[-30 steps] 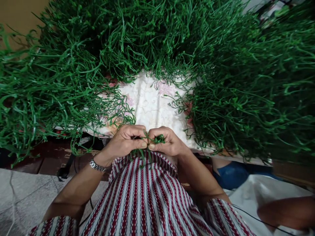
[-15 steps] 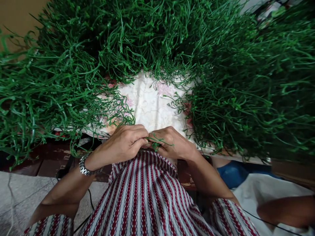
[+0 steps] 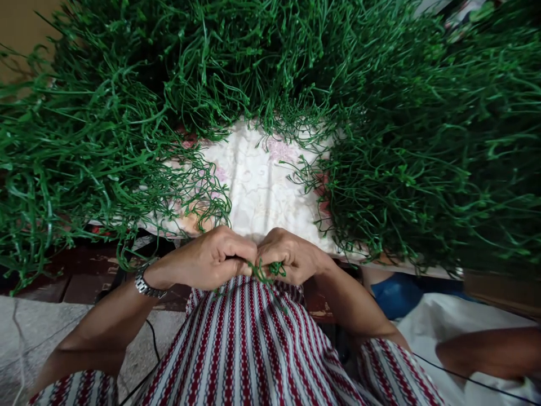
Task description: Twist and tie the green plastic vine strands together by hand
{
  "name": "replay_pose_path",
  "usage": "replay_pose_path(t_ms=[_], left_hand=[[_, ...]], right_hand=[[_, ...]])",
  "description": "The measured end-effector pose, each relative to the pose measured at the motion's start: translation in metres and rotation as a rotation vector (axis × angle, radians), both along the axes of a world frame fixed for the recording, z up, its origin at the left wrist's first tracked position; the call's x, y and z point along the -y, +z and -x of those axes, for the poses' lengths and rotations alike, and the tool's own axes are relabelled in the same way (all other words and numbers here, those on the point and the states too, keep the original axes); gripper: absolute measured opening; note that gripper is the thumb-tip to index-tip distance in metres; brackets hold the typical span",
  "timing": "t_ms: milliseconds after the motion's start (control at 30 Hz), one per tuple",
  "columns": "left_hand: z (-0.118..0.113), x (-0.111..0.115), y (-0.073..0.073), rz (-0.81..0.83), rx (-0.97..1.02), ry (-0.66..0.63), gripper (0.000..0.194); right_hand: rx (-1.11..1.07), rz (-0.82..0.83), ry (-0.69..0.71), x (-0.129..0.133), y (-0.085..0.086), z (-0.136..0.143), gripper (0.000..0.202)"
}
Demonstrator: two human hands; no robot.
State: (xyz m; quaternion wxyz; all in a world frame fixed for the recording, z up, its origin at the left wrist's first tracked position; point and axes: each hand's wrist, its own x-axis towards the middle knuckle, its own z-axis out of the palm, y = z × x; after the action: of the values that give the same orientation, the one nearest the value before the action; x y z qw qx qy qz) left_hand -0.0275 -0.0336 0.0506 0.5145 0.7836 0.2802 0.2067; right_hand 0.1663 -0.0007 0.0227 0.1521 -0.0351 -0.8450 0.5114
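Note:
Thin green stems (image 3: 262, 273), curly and plastic-looking, are pinched between my two hands just above my striped lap. My left hand (image 3: 211, 258), with a metal watch at the wrist, closes thumb and forefinger on one end of them. My right hand (image 3: 293, 256) meets it knuckle to knuckle, fingers curled round a small green bunch. How many stems are held is hidden by the fingers. Just beyond my hands lies a white floral cloth (image 3: 257, 186) on the table.
Heaped green stems stand in a left pile (image 3: 84, 163), a back pile (image 3: 253, 56) and a right pile (image 3: 422, 169). Their loose ends spill onto the cloth. Another person's arm (image 3: 486, 352) shows at the lower right. A dark cable (image 3: 154, 341) hangs at lower left.
Both hands have come slightly down and toward my body, away from the cloth. The held stems now show bunched and bent between the fingers. The piles look unchanged.

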Motion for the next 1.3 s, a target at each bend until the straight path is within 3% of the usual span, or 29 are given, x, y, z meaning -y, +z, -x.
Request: replay_pose_path(t_ms=[200, 267, 333, 467, 533, 633, 733, 833, 933, 1100, 1300], left_hand=[[-0.001, 0.007, 0.008, 0.094, 0.012, -0.214, 0.026], [0.001, 0.007, 0.006, 0.145, 0.018, -0.204, 0.024], [0.004, 0.003, 0.002, 0.209, 0.082, -0.024, 0.020], [0.004, -0.006, -0.009, 0.291, 0.346, 0.454, 0.010], [0.000, -0.008, -0.013, 0.344, 0.427, 0.557, 0.008], [-0.010, -0.007, -0.019, 0.402, 0.481, 0.674, 0.004], [-0.019, -0.005, -0.026, 0.275, 0.540, 0.778, 0.005], [-0.023, -0.005, -0.033, 0.190, 0.556, 0.791, 0.010], [-0.023, -0.005, -0.036, 0.189, 0.527, 0.761, 0.010], [-0.023, -0.002, -0.030, 0.055, 0.392, 0.753, 0.006], [-0.025, 0.004, -0.019, -0.234, 0.216, 0.769, 0.007]], right_hand=[[0.031, 0.144, 0.267, 0.006, 0.010, 0.001, 0.037], [0.025, 0.150, 0.295, 0.005, 0.014, -0.003, 0.033], [0.016, 0.104, 0.122, 0.001, 0.017, -0.008, 0.027], [0.016, -0.092, -0.521, -0.008, 0.016, -0.008, 0.024], [0.010, -0.101, -0.640, -0.006, 0.012, -0.002, 0.021], [-0.049, 0.081, -0.714, 0.002, 0.005, 0.011, 0.022], [-0.141, 0.446, -0.792, 0.013, -0.004, 0.021, 0.029], [-0.199, 0.760, -0.771, 0.019, -0.013, 0.024, 0.035], [-0.219, 0.882, -0.694, 0.021, -0.018, 0.021, 0.037], [-0.176, 0.798, -0.657, 0.021, -0.013, 0.014, 0.032], [-0.062, 0.443, -0.651, 0.017, -0.006, 0.008, 0.027]])
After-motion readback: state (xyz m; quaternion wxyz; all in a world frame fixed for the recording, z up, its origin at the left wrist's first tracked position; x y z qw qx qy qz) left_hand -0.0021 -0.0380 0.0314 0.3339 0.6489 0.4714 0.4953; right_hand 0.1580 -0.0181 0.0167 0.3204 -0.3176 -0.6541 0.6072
